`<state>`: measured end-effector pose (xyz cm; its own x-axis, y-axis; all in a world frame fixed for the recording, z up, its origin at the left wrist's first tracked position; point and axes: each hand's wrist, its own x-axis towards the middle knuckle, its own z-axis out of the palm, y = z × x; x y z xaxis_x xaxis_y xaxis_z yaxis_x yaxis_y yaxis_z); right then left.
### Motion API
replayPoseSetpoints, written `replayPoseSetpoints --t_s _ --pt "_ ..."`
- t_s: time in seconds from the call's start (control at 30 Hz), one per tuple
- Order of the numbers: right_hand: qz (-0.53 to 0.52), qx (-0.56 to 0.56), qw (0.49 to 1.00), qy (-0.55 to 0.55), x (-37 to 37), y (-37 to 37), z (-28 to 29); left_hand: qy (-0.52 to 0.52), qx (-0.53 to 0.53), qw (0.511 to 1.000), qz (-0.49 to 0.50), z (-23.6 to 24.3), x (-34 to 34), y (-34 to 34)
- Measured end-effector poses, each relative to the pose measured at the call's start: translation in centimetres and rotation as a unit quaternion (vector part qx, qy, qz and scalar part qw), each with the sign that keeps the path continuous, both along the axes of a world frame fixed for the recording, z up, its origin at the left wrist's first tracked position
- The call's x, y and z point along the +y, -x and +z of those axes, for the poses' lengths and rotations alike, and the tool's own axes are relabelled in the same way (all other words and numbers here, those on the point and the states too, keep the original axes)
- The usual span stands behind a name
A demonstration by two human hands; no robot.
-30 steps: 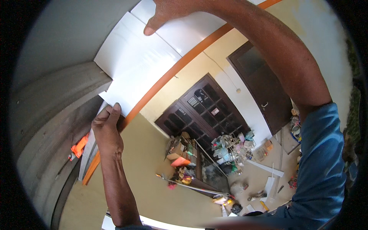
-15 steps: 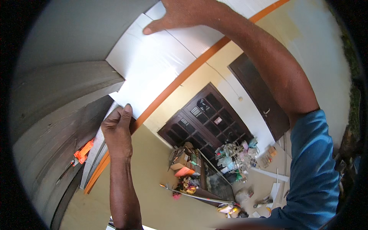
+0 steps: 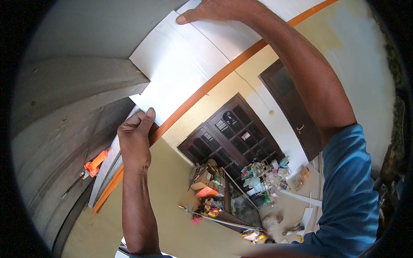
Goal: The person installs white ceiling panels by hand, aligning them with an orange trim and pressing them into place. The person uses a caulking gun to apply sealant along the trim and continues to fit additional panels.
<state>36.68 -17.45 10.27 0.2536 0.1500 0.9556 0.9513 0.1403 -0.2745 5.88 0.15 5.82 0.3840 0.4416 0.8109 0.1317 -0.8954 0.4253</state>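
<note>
A white panel (image 3: pixel 172 64) lies overhead, with a notched edge fitting around the end of a grey wooden beam (image 3: pixel 99 79). My left hand (image 3: pixel 135 139) is closed on the panel's lower corner, thumb on the white face and fingers curled behind the edge. Higher up, my right hand (image 3: pixel 226 9) reaches across the panels with its thumb stretched out flat beside a seam; its other fingers are mostly cut off by the top of the picture. An orange-brown strip (image 3: pixel 215 79) runs along the panels' edge, next to my left hand.
An orange tool (image 3: pixel 95 163) rests on the grey boards by a metal channel (image 3: pixel 105 170). Below are a dark paned double door (image 3: pixel 232 133), a brown door (image 3: pixel 288 103), a cluttered cabinet (image 3: pixel 234 202), a rack of plastic bags (image 3: pixel 266 176) and offcuts (image 3: pixel 306 219) on the floor.
The panel and beam appear shifted right and up in the picture. My right hand has slid slightly upward along the panel. My left hand keeps its hold at the lower corner.
</note>
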Motion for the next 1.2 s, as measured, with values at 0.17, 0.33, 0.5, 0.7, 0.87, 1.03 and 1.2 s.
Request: replayPoseSetpoints --t_s 0.17,0.33,0.5,0.7,0.87,1.03,1.2 --pt "0.016 0.023 1.000 0.006 -0.1 -0.5 -0.2 0.021 -0.035 0.999 -0.003 0.0 -0.8 -0.5" --pt "-0.113 -0.051 0.991 -0.046 2.2 -2.3 1.0 -0.016 -0.085 0.996 0.029 -0.2 -1.3 -1.0" --pt "-0.129 -0.128 0.982 -0.056 3.7 -4.2 2.0 0.028 -0.129 0.991 -0.003 -0.4 -1.0 -1.4" --pt "-0.074 -0.070 0.992 -0.079 3.8 -3.2 0.9 0.004 -0.127 0.992 -0.022 -0.5 -0.2 -1.6" --pt "-0.072 -0.053 0.992 -0.093 4.0 -2.7 1.1 -0.041 -0.124 0.991 -0.024 -1.0 0.0 -1.7" --pt "-0.089 -0.040 0.993 -0.067 3.7 -2.7 1.3 -0.052 -0.096 0.994 -0.015 -0.6 -0.1 -1.4" --pt "-0.238 -0.177 0.924 -0.243 5.3 -0.2 -3.2 -0.086 -0.060 0.994 -0.009 -0.5 0.0 -0.9"
